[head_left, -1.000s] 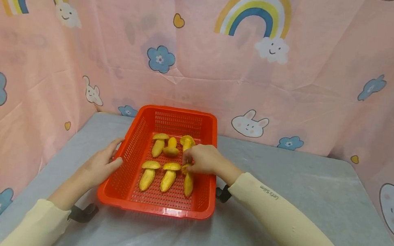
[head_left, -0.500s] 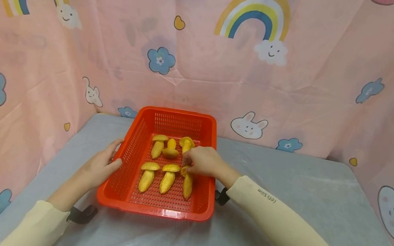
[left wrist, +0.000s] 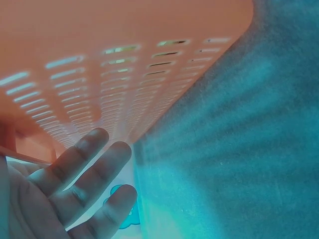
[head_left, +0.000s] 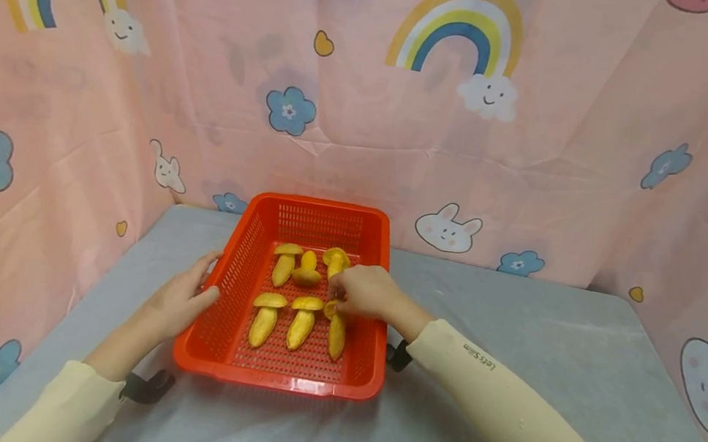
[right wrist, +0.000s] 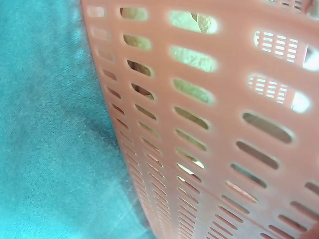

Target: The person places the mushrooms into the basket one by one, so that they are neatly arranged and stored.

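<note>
In the head view, a red plastic basket with slotted walls holds several yellow mushrooms in two rows. At the right end of the near row lies a mushroom; my right hand reaches over the basket's right side and pinches it by the cap, partly covering it. Behind those fingers is another mushroom, its stem partly hidden. My left hand rests along the basket's left side, thumb near the rim. The left wrist view shows its fingers nearly straight outside the slotted wall.
The basket stands on a grey-covered table, close to a pink printed curtain at the back. Other mushrooms lie at the left and middle: one, one and one. The right wrist view mostly shows the basket's outer wall.
The head view has shifted slightly, so everything sits a little lower in the frame. Both hands and the mushrooms keep nearly the same places in the basket.
</note>
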Demonstrator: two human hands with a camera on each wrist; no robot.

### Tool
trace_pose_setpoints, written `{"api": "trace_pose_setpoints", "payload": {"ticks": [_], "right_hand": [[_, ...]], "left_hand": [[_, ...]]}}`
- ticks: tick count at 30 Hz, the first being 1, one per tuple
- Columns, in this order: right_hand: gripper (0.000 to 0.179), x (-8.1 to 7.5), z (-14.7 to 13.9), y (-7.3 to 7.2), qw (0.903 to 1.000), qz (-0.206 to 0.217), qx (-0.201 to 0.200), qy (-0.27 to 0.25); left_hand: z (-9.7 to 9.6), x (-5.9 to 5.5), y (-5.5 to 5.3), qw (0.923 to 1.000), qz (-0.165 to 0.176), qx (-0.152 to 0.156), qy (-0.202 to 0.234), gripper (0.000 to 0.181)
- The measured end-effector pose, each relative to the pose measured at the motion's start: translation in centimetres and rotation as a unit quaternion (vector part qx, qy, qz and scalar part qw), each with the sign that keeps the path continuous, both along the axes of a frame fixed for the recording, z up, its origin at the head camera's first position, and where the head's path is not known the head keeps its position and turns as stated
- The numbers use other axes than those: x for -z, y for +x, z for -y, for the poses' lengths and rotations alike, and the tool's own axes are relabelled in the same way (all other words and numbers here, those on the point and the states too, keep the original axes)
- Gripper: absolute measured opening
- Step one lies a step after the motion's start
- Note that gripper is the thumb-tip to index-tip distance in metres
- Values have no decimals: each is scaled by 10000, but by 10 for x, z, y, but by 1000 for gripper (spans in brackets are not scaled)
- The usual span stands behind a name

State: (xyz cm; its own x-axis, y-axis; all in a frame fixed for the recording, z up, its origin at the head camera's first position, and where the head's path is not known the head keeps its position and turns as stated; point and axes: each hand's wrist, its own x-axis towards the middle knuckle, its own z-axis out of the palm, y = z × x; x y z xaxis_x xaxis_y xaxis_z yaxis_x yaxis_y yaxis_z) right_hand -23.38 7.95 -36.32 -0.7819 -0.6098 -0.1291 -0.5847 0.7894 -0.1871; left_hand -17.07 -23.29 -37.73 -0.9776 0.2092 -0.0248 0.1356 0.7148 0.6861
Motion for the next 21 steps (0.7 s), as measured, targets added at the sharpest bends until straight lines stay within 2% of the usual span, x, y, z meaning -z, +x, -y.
{"api": "trace_pose_setpoints", "payload": {"ticks": [10, 14, 18, 21], "right_hand": [[12, 1, 1, 1, 9999, -112, -31, 34], [13, 3, -1, 0, 9996, -223, -87, -167], [15, 7, -5, -1, 9956, -157, -164, -904], [17, 8, -10, 0, 9839, 6, -262, -1768]], "left_hand": [[1, 4, 1, 10000, -78, 35, -9, 63], [1, 5, 1, 9999, -97, 22, 18, 62], [3, 6, -1, 9999, -126, 9, -26, 62], [4, 9, -2, 9999, -116, 14, -105, 62]]}}
